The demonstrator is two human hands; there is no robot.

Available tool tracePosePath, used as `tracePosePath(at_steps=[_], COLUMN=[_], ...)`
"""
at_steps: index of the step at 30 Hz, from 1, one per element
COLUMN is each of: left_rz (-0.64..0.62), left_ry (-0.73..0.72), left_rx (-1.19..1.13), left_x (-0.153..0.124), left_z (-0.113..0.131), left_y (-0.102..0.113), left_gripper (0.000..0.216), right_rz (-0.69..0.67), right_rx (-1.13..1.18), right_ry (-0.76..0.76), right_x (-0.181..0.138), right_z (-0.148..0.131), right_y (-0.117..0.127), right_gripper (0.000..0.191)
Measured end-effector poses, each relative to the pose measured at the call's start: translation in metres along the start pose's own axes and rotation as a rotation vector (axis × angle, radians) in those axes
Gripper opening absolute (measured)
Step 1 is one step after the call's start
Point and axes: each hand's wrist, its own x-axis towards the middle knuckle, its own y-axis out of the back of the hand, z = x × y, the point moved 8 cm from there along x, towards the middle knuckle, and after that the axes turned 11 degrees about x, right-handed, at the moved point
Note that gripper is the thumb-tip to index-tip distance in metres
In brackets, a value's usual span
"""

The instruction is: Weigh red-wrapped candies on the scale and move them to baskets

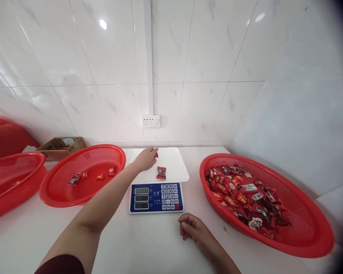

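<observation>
My left hand (147, 159) reaches over the white tray (175, 161) of the scale, its fingers closed on a red-wrapped candy (156, 155) that is mostly hidden. Just in front of those fingers, another red-wrapped candy (161, 172) lies on the tray. The scale's blue keypad panel (156, 198) faces me, with small displays at its left. Near the panel's lower right corner, my right hand (190, 227) rests by the table with its fingers curled in; nothing shows in it.
On the right stands a red basket (303, 220) heaped with wrapped candies. A red basket (54, 194) at left holds several candies, with another red basket (0, 198) beside it. Behind them sits a cardboard box (55, 154). A small scrap (225, 229) lies on the table.
</observation>
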Motion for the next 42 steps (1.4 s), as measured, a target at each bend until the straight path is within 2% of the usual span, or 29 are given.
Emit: tracePosePath(at_steps=[4,6,8,9,10,12,15,18,20,23,25,27,30,31,33,34,36,38,40,42], left_rz=[0.1,0.094,0.076,0.077,0.086,0.103,0.084,0.04,-0.007,-0.037,-0.006,0.065,0.177,0.176,0.098,0.064,0.124,0.257,0.387,0.49], left_ry=[0.324,0.467,0.525,0.523,0.501,0.406,0.185,0.078,0.084,0.103,0.13,0.214,0.447,0.536,0.661,0.625,0.568,0.487,0.393,0.259], left_rx=[0.02,0.082,0.151,0.149,0.114,-0.038,-0.217,-0.192,-0.158,-0.148,-0.16,-0.163,-0.085,-0.041,0.026,0.044,0.066,0.0,-0.137,-0.284], left_x=[-0.049,-0.077,-0.096,-0.101,-0.103,-0.097,-0.072,-0.048,-0.036,-0.028,-0.034,-0.05,-0.09,-0.104,-0.129,-0.135,-0.145,-0.151,-0.155,-0.158], left_z=[-0.054,-0.083,-0.099,-0.099,-0.093,-0.066,0.001,0.05,0.062,0.057,0.041,0.013,-0.043,-0.062,-0.092,-0.096,-0.095,-0.077,-0.046,-0.006], left_y=[0.027,0.035,0.039,0.039,0.037,0.027,0.007,-0.009,-0.017,-0.017,-0.008,0.007,0.031,0.034,0.032,0.03,0.03,0.03,0.028,0.023], left_gripper=[0.043,0.042,0.041,0.04,0.04,0.041,0.044,0.043,0.035,0.023,0.026,0.029,0.03,0.031,0.036,0.043,0.047,0.043,0.037,0.031], right_rz=[-0.02,-0.04,-0.058,-0.064,-0.066,-0.064,-0.044,-0.022,-0.014,-0.016,-0.023,-0.033,-0.04,-0.038,-0.03,-0.025,-0.017,-0.017,0.001,0.091], right_rx=[-0.009,-0.027,-0.047,-0.054,-0.057,-0.05,-0.023,0.0,0.002,-0.029,-0.056,-0.079,-0.108,-0.118,-0.146,-0.173,-0.27,-0.406,-0.532,-0.618], right_ry=[-0.012,-0.013,-0.018,-0.023,-0.028,-0.036,-0.031,-0.006,0.013,0.041,0.05,0.054,0.055,0.051,0.043,0.042,0.055,0.097,0.179,0.295], right_x=[0.0,-0.001,0.0,0.0,0.0,0.001,0.0,-0.002,-0.004,-0.005,-0.005,-0.005,-0.003,-0.002,-0.002,-0.003,-0.01,-0.021,-0.034,-0.045], right_z=[0.001,0.001,0.002,0.002,0.002,0.001,-0.002,-0.004,-0.005,-0.005,-0.005,-0.006,-0.006,-0.005,-0.004,-0.006,-0.014,-0.035,-0.07,-0.115], right_y=[0.0,-0.001,-0.001,-0.002,-0.002,-0.002,-0.003,-0.003,-0.002,-0.001,0.0,-0.001,-0.002,-0.003,-0.006,-0.007,-0.013,-0.018,-0.019,-0.01], right_gripper=[0.031,0.029,0.028,0.028,0.028,0.03,0.031,0.031,0.032,0.031,0.031,0.032,0.035,0.037,0.039,0.039,0.035,0.029,0.023,0.022])
